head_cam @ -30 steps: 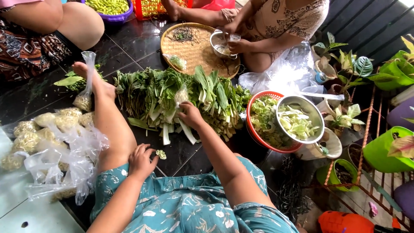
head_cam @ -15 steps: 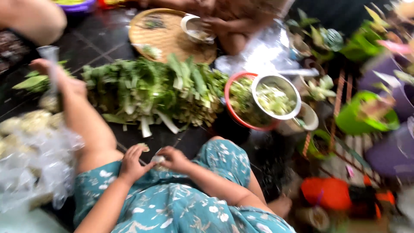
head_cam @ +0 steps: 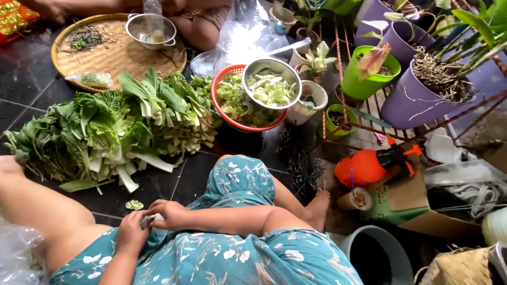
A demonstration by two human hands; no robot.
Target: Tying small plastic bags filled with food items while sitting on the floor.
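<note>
A dark tiled floor [head_cam: 31, 79] with pale grout lines, glossy under daylight, fills the left and middle. At far right a rust-red wire rack [head_cam: 369, 113] carries green and purple plant pots [head_cam: 417, 97] — leafy, some with bare roots. Crumpled clear plastic sheeting [head_cam: 237, 45] lies far, centre.

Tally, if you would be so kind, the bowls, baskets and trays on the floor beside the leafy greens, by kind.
Metal bowls: 2
Red plastic basket: 1
Round woven tray: 1
Total: 4
</note>
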